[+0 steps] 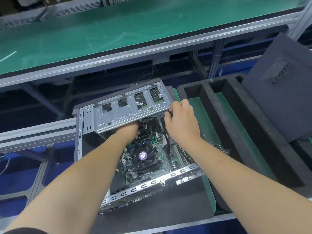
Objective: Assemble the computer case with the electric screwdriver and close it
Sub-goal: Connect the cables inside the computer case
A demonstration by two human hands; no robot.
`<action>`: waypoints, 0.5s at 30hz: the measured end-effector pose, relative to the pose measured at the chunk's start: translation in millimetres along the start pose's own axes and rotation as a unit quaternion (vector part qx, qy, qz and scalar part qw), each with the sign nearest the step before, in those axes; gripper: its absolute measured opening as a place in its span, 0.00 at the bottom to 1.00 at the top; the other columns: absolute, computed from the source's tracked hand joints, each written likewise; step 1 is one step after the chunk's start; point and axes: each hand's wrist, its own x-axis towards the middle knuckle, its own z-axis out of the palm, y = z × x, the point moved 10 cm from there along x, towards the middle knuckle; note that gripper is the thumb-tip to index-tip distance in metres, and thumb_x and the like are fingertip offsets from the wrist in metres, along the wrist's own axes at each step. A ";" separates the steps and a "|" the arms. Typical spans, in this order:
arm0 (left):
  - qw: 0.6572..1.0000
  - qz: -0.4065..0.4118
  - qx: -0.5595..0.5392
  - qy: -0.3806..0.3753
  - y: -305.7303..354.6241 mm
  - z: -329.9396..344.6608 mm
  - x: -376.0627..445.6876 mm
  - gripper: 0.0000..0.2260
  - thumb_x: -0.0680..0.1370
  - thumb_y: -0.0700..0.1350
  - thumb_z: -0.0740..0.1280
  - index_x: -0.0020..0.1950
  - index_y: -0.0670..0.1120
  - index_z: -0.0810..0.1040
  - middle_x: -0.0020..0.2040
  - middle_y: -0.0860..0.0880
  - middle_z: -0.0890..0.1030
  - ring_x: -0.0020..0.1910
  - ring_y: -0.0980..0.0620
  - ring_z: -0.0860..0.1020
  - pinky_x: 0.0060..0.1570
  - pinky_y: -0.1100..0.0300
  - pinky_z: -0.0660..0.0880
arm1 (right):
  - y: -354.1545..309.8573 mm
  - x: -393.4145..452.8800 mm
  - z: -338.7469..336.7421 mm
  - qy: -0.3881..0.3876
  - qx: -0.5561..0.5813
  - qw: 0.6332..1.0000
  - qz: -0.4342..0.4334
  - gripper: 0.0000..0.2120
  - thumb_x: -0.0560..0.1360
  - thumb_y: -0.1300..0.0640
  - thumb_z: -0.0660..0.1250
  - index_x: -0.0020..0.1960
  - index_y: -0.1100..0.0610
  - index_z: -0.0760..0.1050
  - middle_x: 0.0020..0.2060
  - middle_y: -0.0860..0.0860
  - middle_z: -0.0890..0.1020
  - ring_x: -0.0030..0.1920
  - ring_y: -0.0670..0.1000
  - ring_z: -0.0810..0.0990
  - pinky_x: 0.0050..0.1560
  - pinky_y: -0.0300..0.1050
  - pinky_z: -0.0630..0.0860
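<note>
Green matting (pixel 207 191) carries the open computer case (pixel 152 181) before me. My left hand (pixel 130 130) reaches under the drive cage (pixel 128 112), grip hidden; my right hand (pixel 181 119) pinches its corner. I should lower it evenly, keeping cables (pixel 145 132) clear.

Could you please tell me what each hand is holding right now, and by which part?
The right hand pinches a black cable beside the drive cage. The left hand reaches under the cage; its fingers are hidden.
</note>
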 end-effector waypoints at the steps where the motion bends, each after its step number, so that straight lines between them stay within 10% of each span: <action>1: 1.000 0.008 0.007 0.000 1.3 -0.3 -1.1 0.12 0.81 0.33 0.59 0.61 0.41 0.77 0.41 0.48 0.73 0.41 0.50 0.77 0.51 0.58 0.73 | -0.1 0.1 0.4 -0.001 0.000 1.000 0.001 0.08 0.84 0.51 0.62 0.58 0.54 0.74 0.55 0.51 0.70 0.54 0.53 0.70 0.44 0.48 0.74; 5: 0.999 0.019 0.045 0.012 7.7 -0.2 -6.1 0.17 0.78 0.29 0.62 0.65 0.41 0.76 0.57 0.43 0.79 0.57 0.45 0.79 0.64 0.54 0.73 | 0.3 -0.1 1.6 -0.004 -0.001 1.000 0.000 0.08 0.84 0.51 0.62 0.57 0.54 0.74 0.55 0.51 0.71 0.54 0.53 0.69 0.44 0.49 0.73; 15: 0.999 0.039 0.025 0.017 11.0 2.4 -9.7 0.14 0.77 0.29 0.64 0.59 0.43 0.76 0.56 0.43 0.79 0.55 0.43 0.79 0.59 0.54 0.74 | -29.2 -9.6 11.0 -0.021 -0.127 0.982 -0.137 0.14 0.82 0.50 0.63 0.61 0.58 0.76 0.61 0.54 0.76 0.62 0.56 0.73 0.64 0.53 0.70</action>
